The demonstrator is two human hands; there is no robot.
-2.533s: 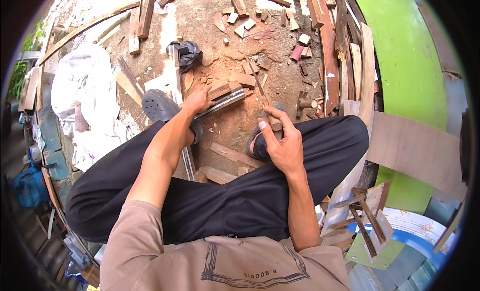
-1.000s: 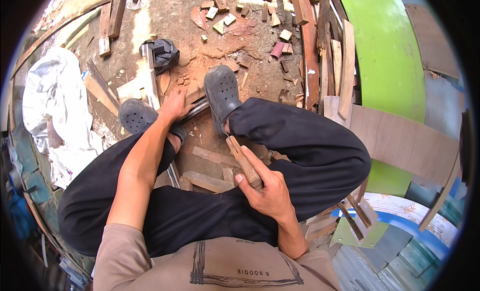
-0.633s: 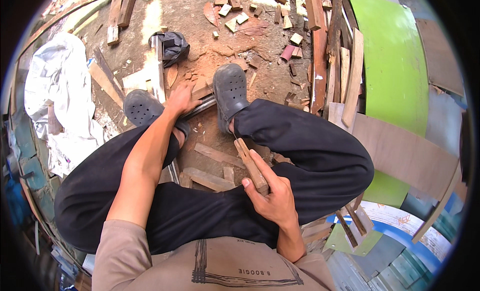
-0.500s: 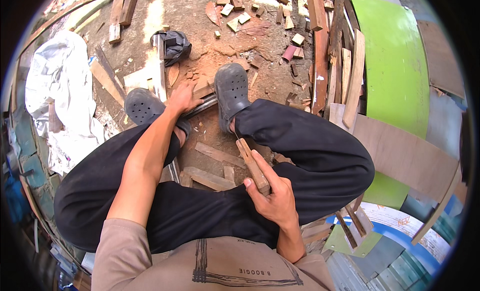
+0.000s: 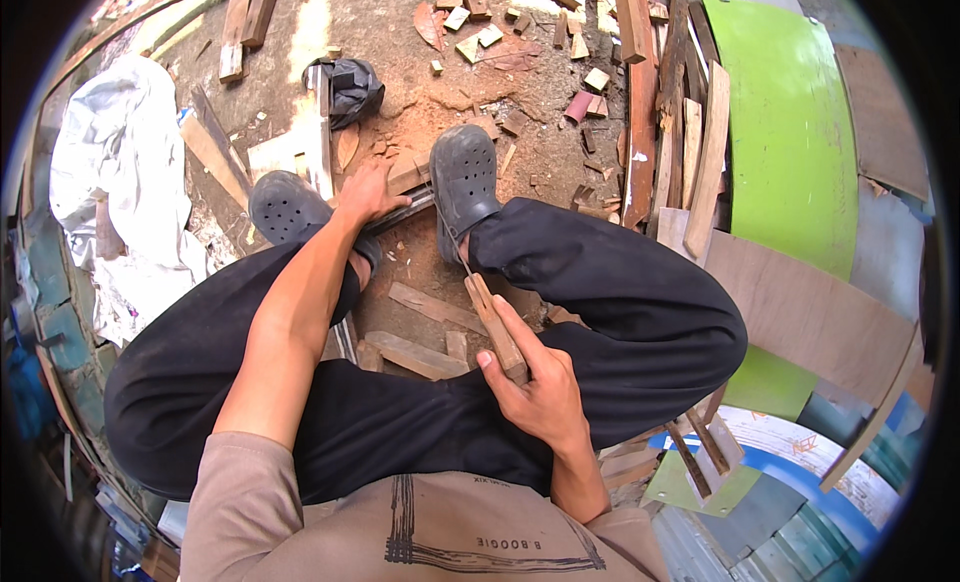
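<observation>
My right hand (image 5: pixel 540 387) is closed round the wooden handle of a handsaw (image 5: pixel 495 327). Its thin blade shows edge-on, running forward beside my right shoe (image 5: pixel 463 177); the far part of the blade is hard to make out. Between my feet, my left hand (image 5: pixel 368 194) grips a wood piece (image 5: pixel 408 172), its thumb toward the right. Beneath that lies a dark, straight-edged bar (image 5: pixel 405 212), partly hidden by the hand. The right shoe stands against the right end of the wood piece, and my left shoe (image 5: pixel 287 204) is beside my left hand.
Wood offcuts (image 5: pixel 415 355) lie on the ground near my lap. Further small blocks (image 5: pixel 488 35) are scattered ahead. Long boards (image 5: pixel 640 132) and a green panel (image 5: pixel 790 132) lie at the right. A white sack (image 5: pixel 120 172) sits at the left; a black bag (image 5: pixel 352 90) is ahead.
My right hand and the saw have shifted slightly forward and to the left. My left hand stays on the wood piece, and my feet keep their place.
</observation>
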